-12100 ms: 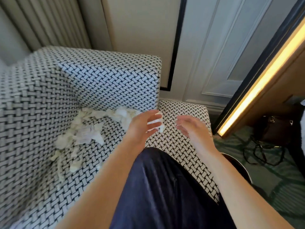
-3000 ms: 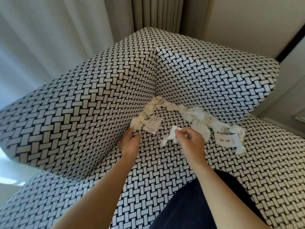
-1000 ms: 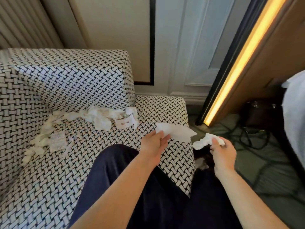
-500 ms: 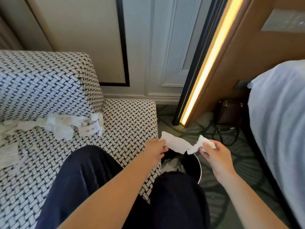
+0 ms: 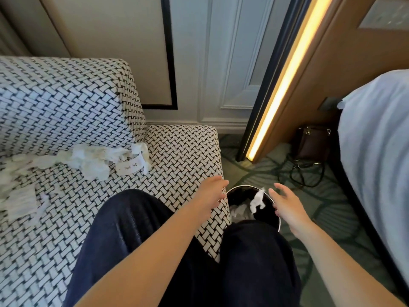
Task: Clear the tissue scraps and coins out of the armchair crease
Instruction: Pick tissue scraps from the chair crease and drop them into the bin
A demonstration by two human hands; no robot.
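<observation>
The armchair (image 5: pixel 183 156) fills the view from 7 to 11 o'clock, covered in a black-and-white weave. Its seat ends in a squared front corner near the centre, and its backrest (image 5: pixel 66 100) stops short of that corner, leaving a bare strip of seat. At 3 o'clock the bed (image 5: pixel 380 151) runs down the right edge. Between bed and chair lies a lane of green patterned carpet (image 5: pixel 321 209), open towards 1 o'clock up to a glowing light strip (image 5: pixel 285 78) on a wooden panel. The person's legs in dark trousers (image 5: pixel 132 218) take up the lower middle, one across the seat and one off its edge.

A brown handbag (image 5: pixel 313 140) stands on the carpet at 2 o'clock with its strap looped in front of it. A round black bin (image 5: pixel 243 186) with a metal rim sits on the floor just beside the seat's front corner, partly hidden by a knee, with pale paper inside it.

The tissue scraps (image 5: pixel 88 157) lie bunched along the crease under the backrest, from 9 to 10 o'clock. A paper slip (image 5: pixel 129 167) at their right end bears writing too small to read.

The left hand (image 5: pixel 212 193) hovers at the bin's left rim and the right hand (image 5: pixel 285 204) at its right. Both have fingers spread loose, grasping nothing. A small torn scrap (image 5: pixel 257 200) shows against the bin's dark inside, near the right fingertips and held by neither hand.
</observation>
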